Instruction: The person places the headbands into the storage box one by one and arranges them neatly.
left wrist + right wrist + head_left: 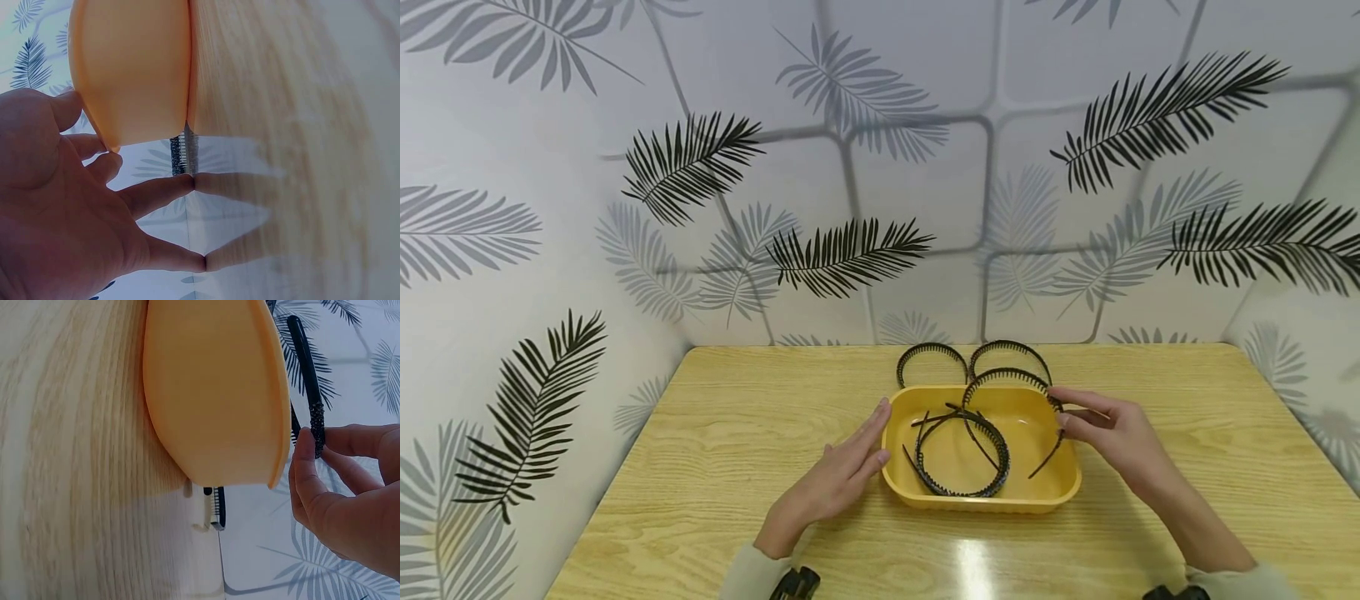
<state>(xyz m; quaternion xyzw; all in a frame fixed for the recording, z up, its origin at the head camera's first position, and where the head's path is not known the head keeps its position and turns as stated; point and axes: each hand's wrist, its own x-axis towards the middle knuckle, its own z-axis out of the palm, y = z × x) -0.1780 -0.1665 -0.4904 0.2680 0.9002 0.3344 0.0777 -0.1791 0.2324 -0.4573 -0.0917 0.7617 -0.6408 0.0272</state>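
In the head view a yellow plastic basket holds several black toothed headbands, lying overlapped toward its left side. My right hand pinches another black headband by its right side, between thumb and fingers. This headband stands tilted over the basket's right half, its ends pointing down inside. In the right wrist view the pinched headband shows a smooth end and a beaded stretch at the fingertips. My left hand rests with extended fingers against the basket's left end; two fingertips reach the table in the left wrist view.
Two more black headbands stand on the wooden table just behind the basket. A wall with a leaf pattern rises at the table's back edge.
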